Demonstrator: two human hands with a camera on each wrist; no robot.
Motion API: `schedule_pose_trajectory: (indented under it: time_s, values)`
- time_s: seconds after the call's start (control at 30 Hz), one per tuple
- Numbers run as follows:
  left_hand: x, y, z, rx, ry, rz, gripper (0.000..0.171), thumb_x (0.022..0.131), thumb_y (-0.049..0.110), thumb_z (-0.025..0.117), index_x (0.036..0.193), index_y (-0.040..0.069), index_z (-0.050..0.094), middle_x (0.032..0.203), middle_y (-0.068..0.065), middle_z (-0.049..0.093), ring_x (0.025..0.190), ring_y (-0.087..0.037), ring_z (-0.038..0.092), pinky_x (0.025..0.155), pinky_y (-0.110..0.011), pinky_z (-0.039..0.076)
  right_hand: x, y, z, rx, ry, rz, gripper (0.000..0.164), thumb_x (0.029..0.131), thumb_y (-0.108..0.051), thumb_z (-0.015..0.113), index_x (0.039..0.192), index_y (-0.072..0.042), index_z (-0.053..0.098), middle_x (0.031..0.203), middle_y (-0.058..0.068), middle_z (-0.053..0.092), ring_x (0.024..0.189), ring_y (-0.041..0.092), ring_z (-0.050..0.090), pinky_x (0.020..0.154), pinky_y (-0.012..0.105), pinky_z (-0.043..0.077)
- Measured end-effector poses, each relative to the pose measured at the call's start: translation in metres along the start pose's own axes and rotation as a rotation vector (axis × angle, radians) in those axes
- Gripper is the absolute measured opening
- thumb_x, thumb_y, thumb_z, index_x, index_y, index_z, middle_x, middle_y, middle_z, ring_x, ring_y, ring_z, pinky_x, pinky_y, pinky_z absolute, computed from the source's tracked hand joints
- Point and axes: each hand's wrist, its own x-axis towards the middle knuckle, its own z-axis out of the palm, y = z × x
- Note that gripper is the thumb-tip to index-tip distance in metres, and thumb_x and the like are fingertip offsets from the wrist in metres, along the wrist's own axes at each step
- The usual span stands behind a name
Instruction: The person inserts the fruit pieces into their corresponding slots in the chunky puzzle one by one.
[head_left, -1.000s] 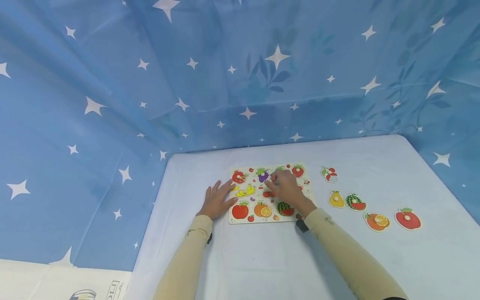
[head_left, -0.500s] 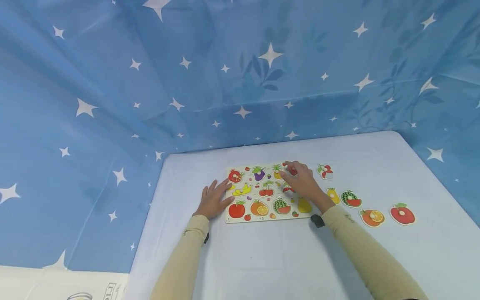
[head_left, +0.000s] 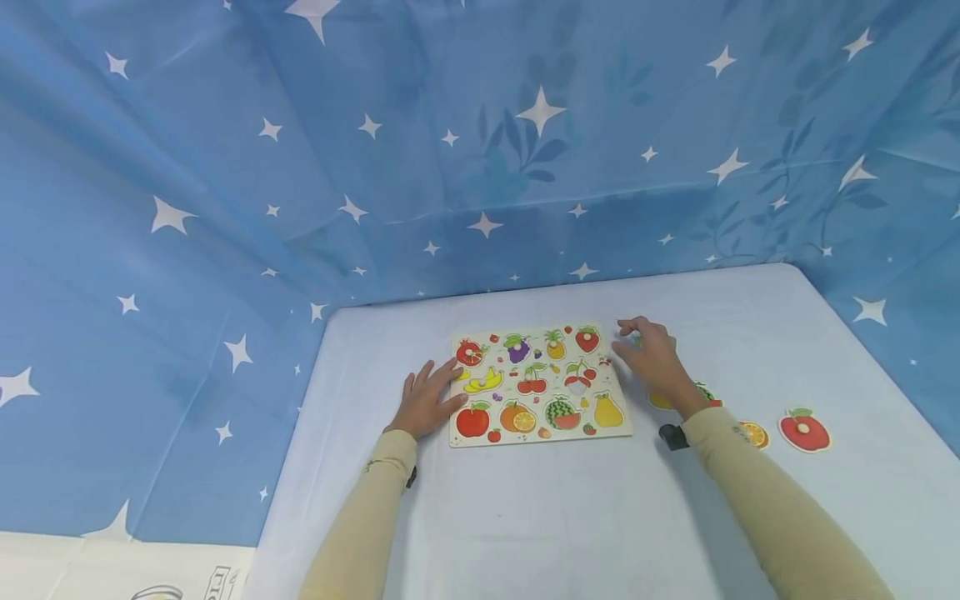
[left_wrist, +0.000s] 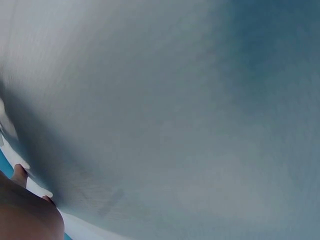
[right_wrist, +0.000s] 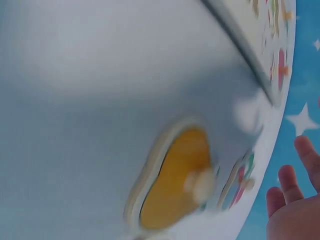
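Observation:
A flat fruit puzzle board (head_left: 552, 400) lies on the table, with knobbed pieces such as the grape piece (head_left: 517, 348) and strawberry piece (head_left: 588, 338) seated in it. My left hand (head_left: 425, 402) rests at the board's left edge, fingers spread over it. Off the board's right edge hovers my right hand (head_left: 654, 362), fingers loosely bent and holding nothing. Beneath it lies the cherry piece (right_wrist: 236, 184), mostly hidden in the head view. The pear piece (right_wrist: 175, 182), with a round knob, lies under the right wrist.
Right of the hand, an apple piece (head_left: 805, 429) lies on the white-covered table (head_left: 517, 517). The right sleeve partly covers an orange piece (head_left: 754, 434) and a watermelon piece (head_left: 707, 393). A blue star-patterned curtain (head_left: 420, 175) hangs behind the table.
My right hand has moved right, from above the middle of the board to past its right edge, uncovering the cherry, pineapple and strawberry pictures. The left hand has stayed at the board's edge.

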Motion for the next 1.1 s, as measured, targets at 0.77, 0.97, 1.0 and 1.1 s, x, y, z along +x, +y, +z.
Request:
schedule_pose_trajectory:
  time_s: [0.77, 0.97, 1.0, 1.1]
  values:
    - [0.004, -0.007, 0.005, -0.003, -0.003, 0.000, 0.061, 0.094, 0.051, 0.057, 0.150, 0.031, 0.040, 0.160, 0.011, 0.024, 0.150, -0.025, 0.007, 0.118, -0.054, -0.001, 0.007, 0.034, -0.021, -0.108, 0.038, 0.186, 0.018, 0.091, -0.011, 0.064, 0.104, -0.004, 0.054, 0.115, 0.022, 0.052, 0.107, 0.043, 0.039, 0.085, 0.058, 0.035]
    - [0.002, -0.006, 0.004, 0.008, -0.001, 0.008, 0.060, 0.095, 0.049, 0.058, 0.149, 0.029, 0.041, 0.160, 0.011, 0.024, 0.150, -0.026, 0.008, 0.118, -0.055, 0.001, 0.011, 0.037, -0.018, -0.136, 0.059, 0.189, 0.015, 0.090, -0.008, 0.063, 0.100, -0.003, 0.053, 0.102, 0.021, 0.053, 0.102, 0.040, 0.040, 0.081, 0.055, 0.036]
    - [0.002, -0.005, 0.004, 0.008, 0.001, 0.011, 0.060, 0.095, 0.048, 0.058, 0.149, 0.029, 0.041, 0.160, 0.011, 0.025, 0.150, -0.026, 0.009, 0.118, -0.055, 0.001, 0.012, 0.037, -0.017, -0.143, 0.064, 0.191, 0.014, 0.090, -0.007, 0.063, 0.098, -0.003, 0.053, 0.100, 0.020, 0.053, 0.100, 0.039, 0.040, 0.080, 0.053, 0.038]
    - [0.000, -0.004, 0.003, 0.007, 0.007, 0.019, 0.059, 0.095, 0.047, 0.058, 0.149, 0.028, 0.042, 0.160, 0.010, 0.026, 0.150, -0.027, 0.010, 0.118, -0.055, 0.002, 0.014, 0.037, -0.016, -0.153, 0.063, 0.195, 0.011, 0.090, -0.005, 0.061, 0.094, -0.002, 0.052, 0.096, 0.019, 0.050, 0.097, 0.037, 0.041, 0.074, 0.045, 0.041]
